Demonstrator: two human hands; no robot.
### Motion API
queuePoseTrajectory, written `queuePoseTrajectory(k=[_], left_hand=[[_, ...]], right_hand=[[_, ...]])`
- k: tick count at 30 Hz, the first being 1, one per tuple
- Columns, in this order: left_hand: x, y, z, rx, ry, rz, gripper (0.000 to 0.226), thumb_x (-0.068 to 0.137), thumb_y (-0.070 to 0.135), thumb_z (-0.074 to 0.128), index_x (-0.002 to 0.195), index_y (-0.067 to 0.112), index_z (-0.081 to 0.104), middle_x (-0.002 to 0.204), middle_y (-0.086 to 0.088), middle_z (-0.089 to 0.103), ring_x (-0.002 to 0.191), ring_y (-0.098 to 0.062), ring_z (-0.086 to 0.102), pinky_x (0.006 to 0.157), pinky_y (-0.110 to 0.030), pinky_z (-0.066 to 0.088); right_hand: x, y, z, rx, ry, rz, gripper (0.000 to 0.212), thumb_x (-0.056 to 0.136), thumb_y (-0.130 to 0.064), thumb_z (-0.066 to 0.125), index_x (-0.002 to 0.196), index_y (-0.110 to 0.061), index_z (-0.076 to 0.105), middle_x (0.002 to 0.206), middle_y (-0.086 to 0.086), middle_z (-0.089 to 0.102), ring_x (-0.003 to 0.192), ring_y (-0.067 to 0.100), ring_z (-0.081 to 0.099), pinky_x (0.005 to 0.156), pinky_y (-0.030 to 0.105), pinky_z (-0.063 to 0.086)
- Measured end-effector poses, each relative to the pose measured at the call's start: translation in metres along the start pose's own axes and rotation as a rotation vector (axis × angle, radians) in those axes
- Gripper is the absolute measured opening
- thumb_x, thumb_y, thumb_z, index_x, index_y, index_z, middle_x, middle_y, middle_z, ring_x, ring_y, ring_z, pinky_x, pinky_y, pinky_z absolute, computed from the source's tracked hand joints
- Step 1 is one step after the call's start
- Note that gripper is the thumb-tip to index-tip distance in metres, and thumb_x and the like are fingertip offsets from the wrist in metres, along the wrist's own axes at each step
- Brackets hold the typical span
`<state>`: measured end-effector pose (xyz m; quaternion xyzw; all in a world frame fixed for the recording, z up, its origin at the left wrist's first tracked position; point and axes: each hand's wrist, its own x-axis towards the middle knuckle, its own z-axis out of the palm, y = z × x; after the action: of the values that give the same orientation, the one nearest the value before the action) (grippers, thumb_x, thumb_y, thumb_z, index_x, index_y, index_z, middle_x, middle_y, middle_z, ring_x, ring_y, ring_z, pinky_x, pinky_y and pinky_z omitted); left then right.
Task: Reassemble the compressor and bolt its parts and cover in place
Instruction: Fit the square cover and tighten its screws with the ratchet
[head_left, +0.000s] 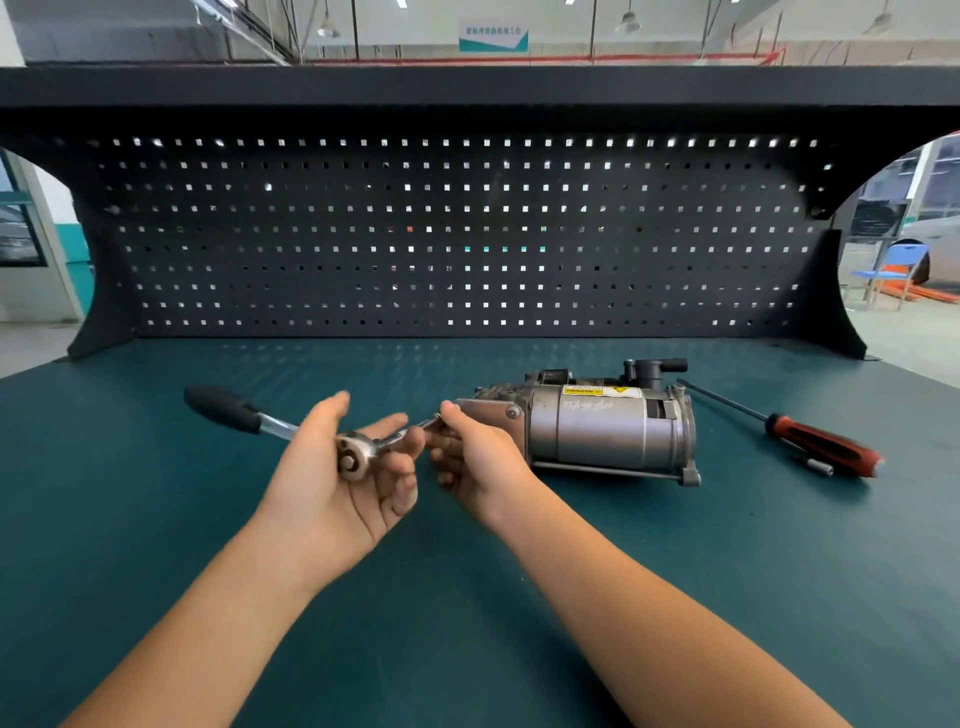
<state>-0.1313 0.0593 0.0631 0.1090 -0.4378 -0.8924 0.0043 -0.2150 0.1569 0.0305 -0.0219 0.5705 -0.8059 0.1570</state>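
A grey metal compressor with a yellow warning label lies on its side on the green bench top, right of centre. My left hand holds the chrome head of a ratchet wrench in its palm, above the bench; the wrench's black handle points up and to the left. My right hand pinches the thin bit or extension that sticks out of the ratchet head toward the compressor's left end. The tip of that bit is hidden behind my right fingers.
A screwdriver with a red and black handle lies right of the compressor, with a small silver bit beside it. A dark pegboard closes off the back of the bench, under a shelf.
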Motion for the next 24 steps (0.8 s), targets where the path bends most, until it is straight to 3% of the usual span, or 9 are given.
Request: queuePoseTrajectory(k=[3,7,10,12,14,17,20,22,24], left_hand=[[0.001,0.007,-0.004,0.103,-0.022,-0.010,0.033,0.093,0.029,0.041,0.111,0.008,0.059,0.046,0.001,0.046,0.029,-0.008,0.034,0.036,-0.014,0.037],[0.004,0.002,-0.008,0.883,0.048,0.322,0.030,0.090,0.010,0.044,0.117,0.016,0.057,0.042,0.003,0.045,0.033,-0.012,0.035,0.038,-0.018,0.031],[0.005,-0.013,-0.014,1.744,0.119,0.686,0.043,0.084,0.026,0.048,0.125,0.036,0.040,0.073,0.005,0.065,0.072,-0.020,0.060,0.061,-0.031,0.043],[0.004,-0.024,-0.014,2.003,0.118,0.819,0.057,0.082,0.031,0.048,0.133,0.044,0.025,0.099,0.010,0.067,0.095,-0.022,0.061,0.073,-0.033,0.043],[0.003,-0.024,-0.010,1.931,0.144,0.792,0.058,0.084,0.033,0.048,0.135,0.044,0.023,0.098,0.013,0.066,0.096,-0.022,0.060,0.074,-0.033,0.043],[0.003,-0.021,-0.008,1.552,0.125,0.669,0.041,0.086,0.042,0.052,0.124,0.044,0.037,0.080,0.007,0.066,0.081,-0.020,0.064,0.070,-0.031,0.046],[-0.001,-0.019,0.004,0.738,-0.007,0.275,0.015,0.094,0.037,0.049,0.104,0.027,0.054,0.079,-0.010,0.072,0.050,-0.018,0.064,0.050,-0.024,0.051],[-0.006,-0.017,0.009,0.240,-0.093,0.035,0.028,0.096,0.033,0.045,0.100,0.011,0.062,0.078,-0.015,0.071,0.040,-0.013,0.056,0.040,-0.021,0.050],[-0.007,-0.014,0.009,-0.003,-0.112,-0.040,0.034,0.096,0.027,0.043,0.099,0.000,0.064,0.076,-0.014,0.070,0.038,-0.009,0.054,0.039,-0.020,0.050]], right_hand=[[0.000,-0.001,0.000,-0.061,-0.011,-0.009,0.025,0.097,-0.031,0.048,0.078,-0.017,0.057,0.054,-0.008,0.066,0.039,0.001,0.046,0.042,0.017,0.031],[0.000,0.002,0.001,-0.140,0.009,0.002,0.026,0.096,-0.034,0.046,0.079,-0.016,0.055,0.053,-0.005,0.066,0.039,0.005,0.047,0.042,0.018,0.029],[-0.001,0.007,0.001,-0.204,0.065,-0.084,0.031,0.093,-0.036,0.055,0.067,-0.020,0.056,0.057,-0.004,0.061,0.047,0.008,0.047,0.044,0.019,0.032],[-0.001,0.008,0.000,-0.256,0.103,-0.164,0.038,0.088,-0.035,0.062,0.056,-0.016,0.053,0.048,-0.004,0.053,0.038,0.005,0.046,0.040,0.015,0.031],[0.000,0.008,0.001,-0.253,0.106,-0.178,0.038,0.088,-0.029,0.064,0.055,-0.013,0.052,0.048,-0.002,0.051,0.035,0.004,0.045,0.040,0.015,0.032],[-0.001,0.006,0.004,-0.037,0.057,-0.112,0.030,0.089,-0.015,0.062,0.061,-0.010,0.053,0.051,0.001,0.054,0.043,0.010,0.049,0.048,0.020,0.040],[-0.001,0.005,0.003,0.066,0.035,-0.023,0.028,0.090,-0.022,0.060,0.065,-0.011,0.054,0.047,-0.001,0.055,0.040,0.012,0.048,0.045,0.023,0.038],[0.000,0.005,0.002,0.087,0.024,0.023,0.028,0.091,-0.028,0.058,0.070,-0.010,0.056,0.046,-0.001,0.053,0.038,0.010,0.046,0.046,0.023,0.038],[0.001,0.005,0.003,0.088,0.020,0.030,0.028,0.091,-0.031,0.058,0.073,-0.010,0.059,0.052,-0.001,0.055,0.040,0.009,0.049,0.047,0.021,0.039]])
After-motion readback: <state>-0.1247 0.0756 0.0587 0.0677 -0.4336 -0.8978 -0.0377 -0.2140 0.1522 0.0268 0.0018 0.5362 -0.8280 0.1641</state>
